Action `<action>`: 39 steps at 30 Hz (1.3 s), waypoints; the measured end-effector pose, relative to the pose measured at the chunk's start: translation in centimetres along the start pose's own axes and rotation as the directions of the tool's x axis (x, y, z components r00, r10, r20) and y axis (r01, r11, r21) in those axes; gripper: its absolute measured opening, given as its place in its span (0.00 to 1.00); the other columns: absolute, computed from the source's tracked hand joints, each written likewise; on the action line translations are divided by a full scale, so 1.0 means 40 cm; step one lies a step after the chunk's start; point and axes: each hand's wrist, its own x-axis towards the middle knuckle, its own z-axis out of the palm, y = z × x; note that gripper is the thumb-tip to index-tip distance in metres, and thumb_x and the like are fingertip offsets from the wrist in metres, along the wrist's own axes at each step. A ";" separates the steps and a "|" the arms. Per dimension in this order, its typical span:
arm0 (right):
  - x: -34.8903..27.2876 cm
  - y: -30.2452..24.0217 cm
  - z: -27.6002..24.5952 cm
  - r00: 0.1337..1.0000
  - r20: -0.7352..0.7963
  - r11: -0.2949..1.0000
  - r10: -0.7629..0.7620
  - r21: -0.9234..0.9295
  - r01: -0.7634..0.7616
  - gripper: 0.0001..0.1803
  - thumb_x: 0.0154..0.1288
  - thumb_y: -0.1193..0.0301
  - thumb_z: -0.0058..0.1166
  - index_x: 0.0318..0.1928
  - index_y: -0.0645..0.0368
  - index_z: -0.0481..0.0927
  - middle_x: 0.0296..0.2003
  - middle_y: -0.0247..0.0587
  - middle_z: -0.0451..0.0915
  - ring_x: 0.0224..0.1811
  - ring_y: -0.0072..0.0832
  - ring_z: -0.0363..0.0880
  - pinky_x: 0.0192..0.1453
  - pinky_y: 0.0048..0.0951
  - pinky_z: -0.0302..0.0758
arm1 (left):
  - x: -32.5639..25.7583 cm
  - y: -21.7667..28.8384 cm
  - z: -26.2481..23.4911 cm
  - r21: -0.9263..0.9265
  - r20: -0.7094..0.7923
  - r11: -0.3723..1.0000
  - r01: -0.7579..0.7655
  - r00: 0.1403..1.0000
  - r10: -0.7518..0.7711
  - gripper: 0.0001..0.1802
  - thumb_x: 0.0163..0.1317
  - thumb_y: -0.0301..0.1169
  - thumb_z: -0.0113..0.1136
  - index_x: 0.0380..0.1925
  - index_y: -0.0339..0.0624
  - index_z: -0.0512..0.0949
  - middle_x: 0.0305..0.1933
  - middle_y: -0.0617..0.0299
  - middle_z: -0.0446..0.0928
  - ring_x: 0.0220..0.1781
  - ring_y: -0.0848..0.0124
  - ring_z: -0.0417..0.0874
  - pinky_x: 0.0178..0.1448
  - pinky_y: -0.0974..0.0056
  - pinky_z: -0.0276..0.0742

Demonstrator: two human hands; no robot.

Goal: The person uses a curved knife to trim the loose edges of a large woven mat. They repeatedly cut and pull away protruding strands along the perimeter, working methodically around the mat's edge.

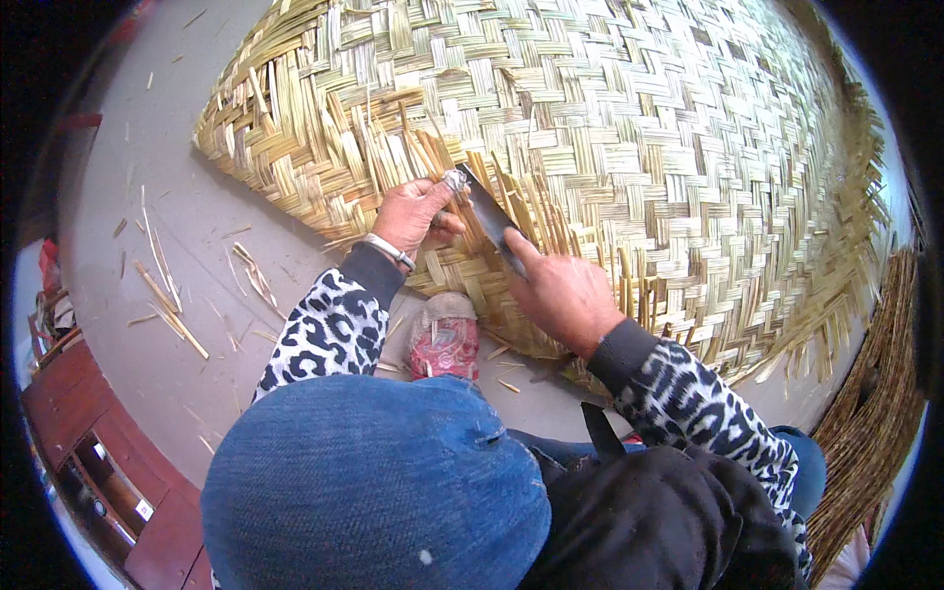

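Observation:
A large woven mat of pale flat reed strips lies before me, with loose strip ends standing up along its near edge. In my right hand is a knife, its dark flat blade slanting up and left among those ends. The right forefinger lies along the back of the blade. My left hand is at the blade's far end, fingers curled at a reed strip. White wrapping covers the left thumb tip. The fingers partly hide where the strip is gripped.
Cut reed pieces litter the grey floor at left. My red shoe stands close to the mat's near edge, and my blue denim knee fills the lower middle. Long brown stalks lie at right; reddish wooden furniture is at lower left.

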 end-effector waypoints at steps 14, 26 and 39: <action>0.041 0.010 0.014 0.999 -0.033 0.998 -0.028 -0.057 0.026 0.30 0.66 0.66 0.50 0.69 0.49 0.67 0.26 0.53 0.84 0.29 0.48 0.86 0.34 0.51 0.80 | -0.056 0.045 0.013 -0.040 0.139 0.952 0.304 0.945 -0.296 0.07 0.70 0.36 0.61 0.38 0.46 0.79 0.26 0.70 0.79 0.22 0.79 0.81 0.25 0.70 0.77; 0.046 0.011 0.011 0.999 -0.034 0.997 -0.030 -0.075 0.027 0.33 0.64 0.65 0.53 0.71 0.48 0.66 0.27 0.51 0.85 0.29 0.46 0.86 0.34 0.48 0.81 | -0.028 0.020 0.026 -0.081 0.161 0.849 0.522 0.848 -0.505 0.06 0.70 0.35 0.59 0.36 0.48 0.77 0.22 0.73 0.71 0.18 0.81 0.67 0.24 0.70 0.64; 0.042 0.011 -0.009 1.000 -0.002 0.989 -0.029 -0.144 0.028 0.32 0.65 0.67 0.52 0.70 0.49 0.68 0.27 0.49 0.85 0.29 0.44 0.86 0.31 0.46 0.80 | -0.030 0.036 0.030 0.435 -0.190 0.890 0.137 0.980 -0.058 0.14 0.65 0.39 0.68 0.37 0.39 0.81 0.27 0.64 0.80 0.21 0.75 0.80 0.25 0.67 0.78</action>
